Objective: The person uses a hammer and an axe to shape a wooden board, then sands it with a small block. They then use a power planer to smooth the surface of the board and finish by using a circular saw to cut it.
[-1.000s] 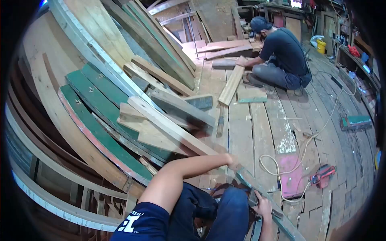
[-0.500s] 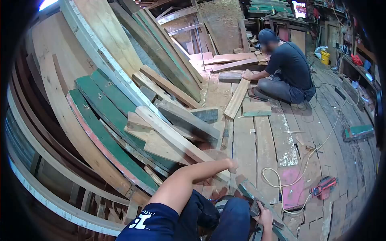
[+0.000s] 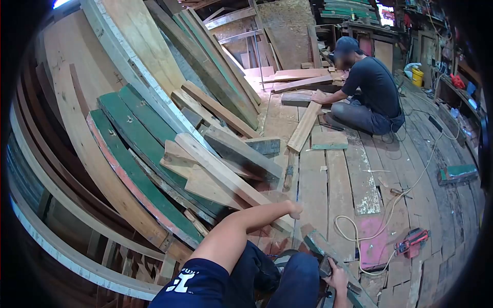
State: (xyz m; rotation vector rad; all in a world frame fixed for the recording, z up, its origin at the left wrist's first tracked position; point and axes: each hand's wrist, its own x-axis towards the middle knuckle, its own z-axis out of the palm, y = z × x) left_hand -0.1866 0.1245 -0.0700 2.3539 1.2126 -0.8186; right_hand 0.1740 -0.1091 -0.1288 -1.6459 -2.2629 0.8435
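Fingers of the left hand (image 3: 294,209) are curled shut with nothing visible in them. The arm reaches forward, slightly bent, and the fist sits at the lower end of a pale plank (image 3: 226,177) in the stacked timber. Down by the knee, the right hand (image 3: 337,274) grips a dark tool (image 3: 325,266), its kind unclear, held against a green-painted board (image 3: 314,242) lying slantwise on the plank floor (image 3: 313,190). A looped cord (image 3: 336,222) and a red power tool (image 3: 411,241) lie near. Well apart, another person (image 3: 370,87) sits among boards.
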